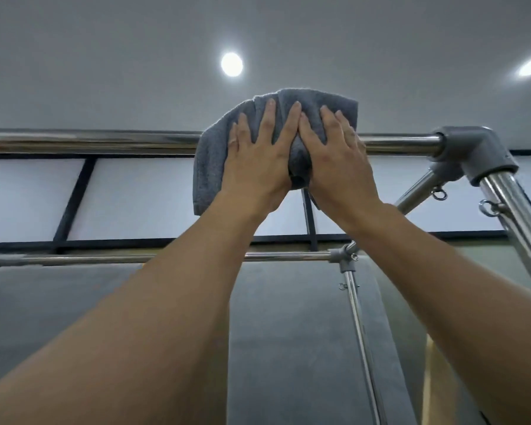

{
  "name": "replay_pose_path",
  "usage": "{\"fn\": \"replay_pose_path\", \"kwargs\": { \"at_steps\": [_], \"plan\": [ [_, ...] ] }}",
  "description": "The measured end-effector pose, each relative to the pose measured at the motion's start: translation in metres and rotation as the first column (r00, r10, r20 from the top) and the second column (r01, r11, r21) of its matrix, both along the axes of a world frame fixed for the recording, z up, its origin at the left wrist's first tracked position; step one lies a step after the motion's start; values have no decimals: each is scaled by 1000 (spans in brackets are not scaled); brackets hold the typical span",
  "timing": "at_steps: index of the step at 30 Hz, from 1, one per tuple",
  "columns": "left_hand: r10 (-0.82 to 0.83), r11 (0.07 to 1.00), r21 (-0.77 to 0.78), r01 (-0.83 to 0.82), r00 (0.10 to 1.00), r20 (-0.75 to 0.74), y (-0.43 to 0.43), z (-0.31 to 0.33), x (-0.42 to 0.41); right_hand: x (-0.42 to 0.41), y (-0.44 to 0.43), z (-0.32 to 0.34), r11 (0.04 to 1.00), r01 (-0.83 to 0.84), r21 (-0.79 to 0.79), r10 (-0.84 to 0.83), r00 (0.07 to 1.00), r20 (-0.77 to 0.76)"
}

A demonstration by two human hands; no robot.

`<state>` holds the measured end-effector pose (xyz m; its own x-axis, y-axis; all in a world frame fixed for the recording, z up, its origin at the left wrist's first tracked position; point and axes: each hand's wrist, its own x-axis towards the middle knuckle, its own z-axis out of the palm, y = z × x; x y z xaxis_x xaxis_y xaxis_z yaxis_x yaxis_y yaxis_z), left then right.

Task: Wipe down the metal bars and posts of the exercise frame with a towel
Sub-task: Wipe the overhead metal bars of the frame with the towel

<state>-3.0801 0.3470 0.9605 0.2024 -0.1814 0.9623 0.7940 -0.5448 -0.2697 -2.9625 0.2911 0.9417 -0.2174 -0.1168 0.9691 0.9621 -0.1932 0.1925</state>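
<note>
I've got the grey towel (210, 161) draped over the top chrome bar (89, 142), just left of the grey corner joint (472, 148). Left hand (255, 161) and right hand (337, 157) side by side, index fingers touching. Fingers straight and spread, pressing towel against bar. Thumbs hidden.

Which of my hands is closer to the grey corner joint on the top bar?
Right. The right hand presses the towel on the top bar, left of the corner joint; the left hand presses beside it, farther away.
</note>
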Motion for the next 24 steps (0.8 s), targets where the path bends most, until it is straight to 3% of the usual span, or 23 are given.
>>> {"fn": "replay_pose_path", "kwargs": {
  "at_steps": [15,24],
  "plan": [
    [126,991,-50,-124,992,26,112,13,-277,-263,120,11,993,-113,26,111,992,59],
    [175,984,-50,-172,984,46,162,21,-396,-378,190,19,964,-188,189,171,980,99]
  ]
}}
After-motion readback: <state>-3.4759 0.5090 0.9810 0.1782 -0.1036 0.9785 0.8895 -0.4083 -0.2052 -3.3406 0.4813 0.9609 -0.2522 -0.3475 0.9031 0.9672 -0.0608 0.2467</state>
